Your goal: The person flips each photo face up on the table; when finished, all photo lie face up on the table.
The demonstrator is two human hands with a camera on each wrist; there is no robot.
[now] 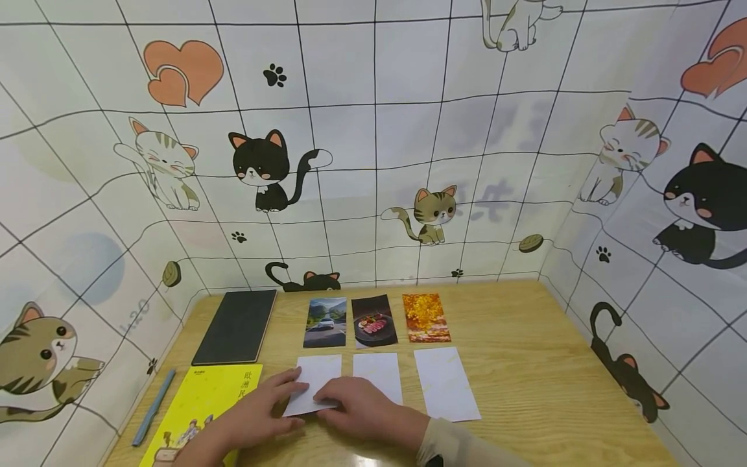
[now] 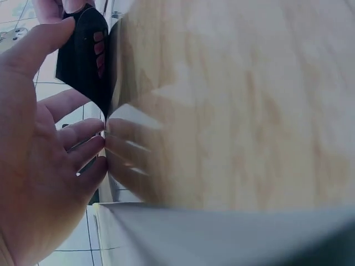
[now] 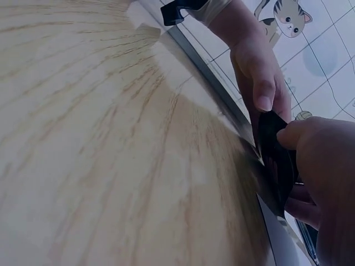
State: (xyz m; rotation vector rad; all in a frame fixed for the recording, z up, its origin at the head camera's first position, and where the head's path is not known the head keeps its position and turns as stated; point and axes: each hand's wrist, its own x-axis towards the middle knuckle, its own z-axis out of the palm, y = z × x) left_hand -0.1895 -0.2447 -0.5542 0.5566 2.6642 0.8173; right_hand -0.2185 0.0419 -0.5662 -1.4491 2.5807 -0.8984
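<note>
Fingers of both hands meet at the lower middle of the head view, on a white card [image 1: 316, 384] that lies tilted on the wooden table [image 1: 537, 363]; the left hand [image 1: 265, 410] has its fingers straight and close together, with the fingertips on the left edge of the card; the right hand [image 1: 364, 410] lies over the lower right corner of the same card, and in the right wrist view its thumb and fingers [image 3: 310, 166] pinch a dark edge that seems to be the underside of the card, though I cannot tell this for sure; in the left wrist view the left hand [image 2: 44, 166] is flat and relaxed, its fingers [image 2: 83, 147] side by side against the table edge.

Just right of this card, in the same row, lie a second white card [image 1: 379, 376] and a third white card [image 1: 446, 384], each apart from the other; above them, toward the middle of the frame, stands a row of three picture cards: a car on a road [image 1: 325, 322], a plate of food on a dark ground [image 1: 374, 320], and orange leaves [image 1: 426, 317].

At the left of the table there is a dark notebook [image 1: 236, 326]; below it a yellow booklet [image 1: 204, 405] lies partly under the left forearm; a blue pen [image 1: 154, 407] lies at the lower left, near the table edge; a wall cloth with cartoon cats [image 1: 373, 143] surrounds the table.
</note>
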